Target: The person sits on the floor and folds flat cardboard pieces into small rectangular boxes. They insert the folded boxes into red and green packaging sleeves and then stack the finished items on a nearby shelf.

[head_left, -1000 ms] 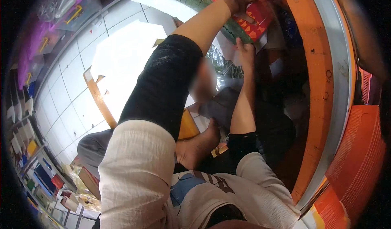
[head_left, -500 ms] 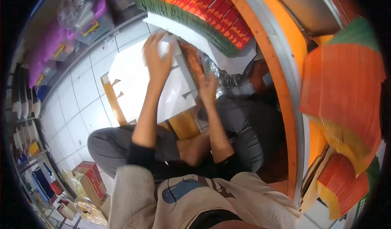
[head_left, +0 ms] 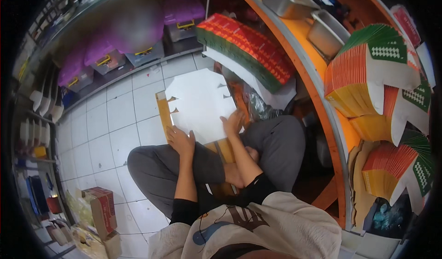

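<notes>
A person in grey trousers [head_left: 278,144] sits cross-legged on a white-tiled floor [head_left: 122,130]. Before the shins, a white sheet [head_left: 202,102] with clipped corners and small notches in its sides lies flat on a yellow-brown board [head_left: 163,109], which shows beyond the sheet's left and lower edges. The left hand [head_left: 181,140] rests at the sheet's lower left corner, thumb and fingers apart. The right hand [head_left: 233,123] lies along the right edge, low down; whether it pinches the sheet cannot be told. Beyond the sheet's upper right corner stands a long row of red and green folded pieces [head_left: 246,49], with crumpled clear plastic [head_left: 258,104] nearer the person.

Along the floor's far edge, purple-lidded bins [head_left: 103,56] line a low shelf. On the right, an orange counter [head_left: 299,31] carries metal trays [head_left: 328,34] towards its far end and fanned orange-and-green card stacks [head_left: 352,79] nearer. A cardboard carton [head_left: 99,208] sits at the floor's near left.
</notes>
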